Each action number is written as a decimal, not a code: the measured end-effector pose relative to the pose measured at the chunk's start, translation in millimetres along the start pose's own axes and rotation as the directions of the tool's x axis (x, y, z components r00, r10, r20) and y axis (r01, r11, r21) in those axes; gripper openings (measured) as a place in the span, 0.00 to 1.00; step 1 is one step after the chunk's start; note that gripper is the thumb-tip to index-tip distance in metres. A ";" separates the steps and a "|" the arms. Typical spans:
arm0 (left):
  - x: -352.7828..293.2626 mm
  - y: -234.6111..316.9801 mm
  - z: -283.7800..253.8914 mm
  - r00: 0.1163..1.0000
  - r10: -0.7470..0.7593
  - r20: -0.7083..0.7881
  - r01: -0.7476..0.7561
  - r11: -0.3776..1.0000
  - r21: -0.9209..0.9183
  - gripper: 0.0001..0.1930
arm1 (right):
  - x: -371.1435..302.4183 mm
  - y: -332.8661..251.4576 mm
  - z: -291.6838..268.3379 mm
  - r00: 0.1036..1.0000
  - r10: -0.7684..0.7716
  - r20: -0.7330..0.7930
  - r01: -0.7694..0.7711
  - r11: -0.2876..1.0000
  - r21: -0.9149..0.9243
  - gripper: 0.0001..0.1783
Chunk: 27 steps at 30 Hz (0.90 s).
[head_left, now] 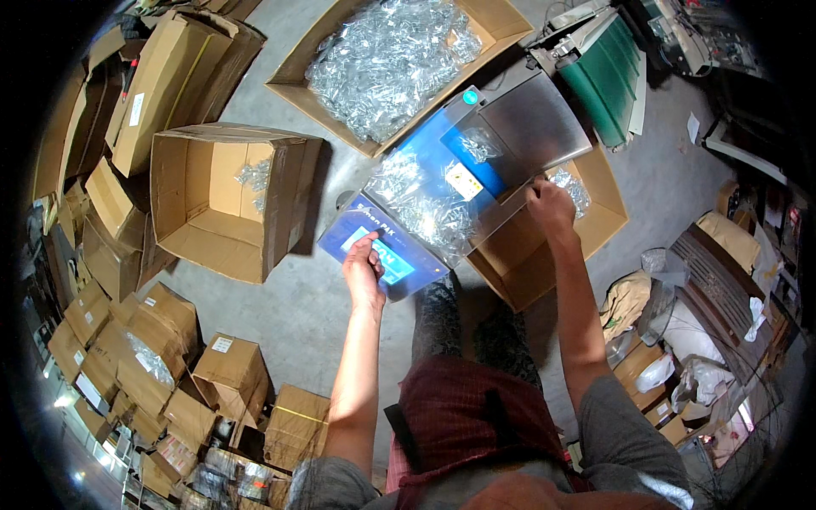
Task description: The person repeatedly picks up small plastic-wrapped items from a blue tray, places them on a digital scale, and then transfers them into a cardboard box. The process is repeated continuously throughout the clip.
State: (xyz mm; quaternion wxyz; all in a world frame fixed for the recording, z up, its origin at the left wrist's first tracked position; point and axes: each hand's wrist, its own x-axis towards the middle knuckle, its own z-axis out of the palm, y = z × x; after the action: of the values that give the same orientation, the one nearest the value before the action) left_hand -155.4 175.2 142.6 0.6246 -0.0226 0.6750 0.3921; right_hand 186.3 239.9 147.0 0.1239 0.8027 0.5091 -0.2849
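Note:
A blue machine (408,170) with a lit display panel (382,255) stands in front of me. My left hand (364,270) rests on that panel beside the screen, its fingers curled and one finger extended upward. Small clear plastic packets (429,212) are heaped on the machine behind the panel. My right hand (552,206) is closed at the edge of the dark metal plate (535,123), above an open carton (527,268). What its fingers hold, if anything, is hidden. More clear packets (571,191) lie in that carton, close to the right hand.
A large carton (293,89) full of clear packets stands at the far side. Another open carton (208,204) on the left has a few packets inside. Stacked boxes (153,348) line the left. A green conveyor belt (602,76) is at the far right, bags (680,340) at the right.

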 end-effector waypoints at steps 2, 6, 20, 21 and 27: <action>7.4 4.3 4.5 0.989 0.145 -0.015 -0.144 0.989 0.044 0.08 | 6.0 -9.9 2.6 0.988 -0.134 -0.083 0.148 0.970 0.195 0.18; 19.5 37.9 27.5 0.954 0.300 -0.010 -0.298 0.952 0.067 0.09 | 37.3 -43.1 34.5 0.866 -0.344 -0.364 0.480 0.778 0.406 0.19; -59.6 -40.6 -16.6 0.989 0.123 -0.087 -0.109 0.983 0.150 0.10 | -29.0 52.4 49.0 0.933 0.137 -0.332 0.291 0.250 0.923 0.06; -75.4 -57.0 -15.8 0.994 0.078 -0.076 -0.064 0.983 0.171 0.10 | -31.8 76.9 62.3 0.935 0.226 -0.275 0.239 0.175 0.955 0.06; -114.1 -220.6 34.8 0.971 0.039 0.235 -0.106 0.955 0.277 0.06 | 39.7 257.3 246.6 0.954 0.264 0.144 -0.290 0.680 0.674 0.23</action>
State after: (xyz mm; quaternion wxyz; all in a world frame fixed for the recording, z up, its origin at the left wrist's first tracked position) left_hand 13.0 -10.3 133.3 0.6795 0.1384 0.6493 0.3124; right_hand 345.7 32.9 -98.6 -0.1317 0.8534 0.2373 -0.4450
